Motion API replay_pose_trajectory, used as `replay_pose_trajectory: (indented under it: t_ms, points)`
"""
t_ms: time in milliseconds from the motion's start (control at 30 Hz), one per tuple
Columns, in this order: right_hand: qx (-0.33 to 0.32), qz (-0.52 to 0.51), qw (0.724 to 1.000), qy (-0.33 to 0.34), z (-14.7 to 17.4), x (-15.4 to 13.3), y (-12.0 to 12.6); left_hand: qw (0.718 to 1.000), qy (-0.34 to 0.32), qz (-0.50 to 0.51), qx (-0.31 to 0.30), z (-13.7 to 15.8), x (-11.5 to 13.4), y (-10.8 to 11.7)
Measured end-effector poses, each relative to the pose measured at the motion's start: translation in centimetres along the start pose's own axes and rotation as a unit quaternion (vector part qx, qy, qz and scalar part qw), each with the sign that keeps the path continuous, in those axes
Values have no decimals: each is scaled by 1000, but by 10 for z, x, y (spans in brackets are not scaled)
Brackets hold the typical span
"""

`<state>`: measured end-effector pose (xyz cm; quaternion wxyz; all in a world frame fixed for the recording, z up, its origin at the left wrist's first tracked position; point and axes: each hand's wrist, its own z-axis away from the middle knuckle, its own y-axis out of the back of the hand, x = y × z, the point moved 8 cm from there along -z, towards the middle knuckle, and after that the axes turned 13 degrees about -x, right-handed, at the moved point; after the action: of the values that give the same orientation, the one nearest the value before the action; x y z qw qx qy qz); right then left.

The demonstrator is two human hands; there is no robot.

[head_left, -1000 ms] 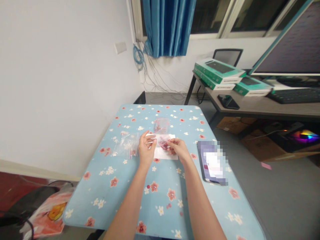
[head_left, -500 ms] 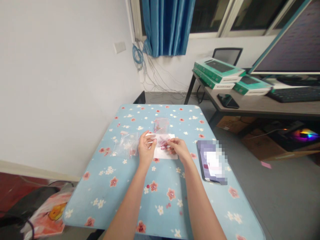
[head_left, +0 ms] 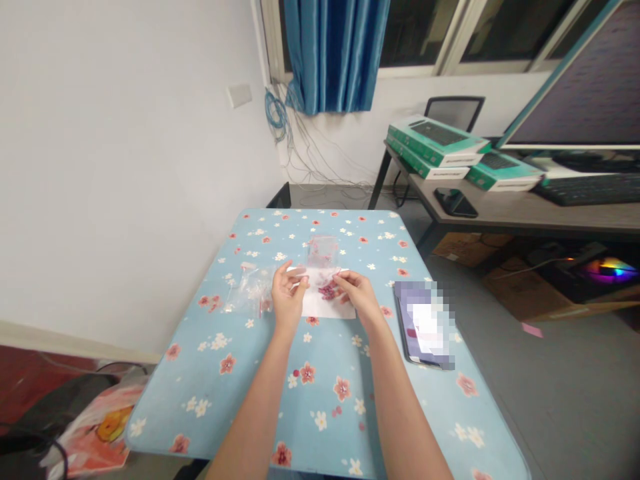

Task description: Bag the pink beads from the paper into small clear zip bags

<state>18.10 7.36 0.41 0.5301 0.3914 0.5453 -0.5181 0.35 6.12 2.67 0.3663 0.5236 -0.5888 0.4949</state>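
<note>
My left hand [head_left: 289,297] is over the left side of a white sheet of paper [head_left: 315,310], thumb and forefinger pinched together. Opposite it, my right hand [head_left: 356,293] also pinches with thumb and forefinger, above the sheet's right side. Whatever spans the gap between the fingertips is too fine to make out. Small dark-red beads [head_left: 327,291] lie in a cluster on the paper, close to my right fingertips. Just beyond the sheet is a clear plastic bag [head_left: 323,251] with reddish bits in it. More clear plastic bags [head_left: 247,290] rest left of my left hand.
The table [head_left: 270,413] has a blue flowered cover, with a single red bead [head_left: 296,373] near the front. A phone [head_left: 423,327] lies at the right edge. Beyond it stands a desk [head_left: 500,213] with green keyboard boxes [head_left: 435,143].
My left hand has shifted slightly left, widening the gap between my hands. The red beads on the paper show more fully. My right hand has barely moved.
</note>
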Motion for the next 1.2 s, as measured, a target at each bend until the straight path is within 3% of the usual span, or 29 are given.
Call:
replay_pose_trajectory:
  t_ms: [167, 367, 533, 767, 900, 1000, 1200]
  points:
    - [12, 20, 999, 25, 1, -6, 2, 999, 41, 23, -6, 0, -5, -1]
    - [6, 34, 994, 107, 4, -23, -2, 992, 82, 92, 0, -1, -14, -1]
    - [-36, 7, 993, 112, 2, -20, -10, 978, 109, 178, 19, 0, -21, 2]
    - [22, -3, 994, 107, 3, -21, 1, 977, 112, 176, 52, -4, -12, 12]
    - [94, -21, 989, 112, 5, -16, 20, 986, 77, 117, 90, 0, 18, 41]
    - [122, -61, 985, 106, 3, -6, 30, 985, 50, 43, 162, 10, 39, 78]
    - [107, -133, 980, 104, -1, 2, 34, 974, 59, -49, 212, 18, 34, 125]
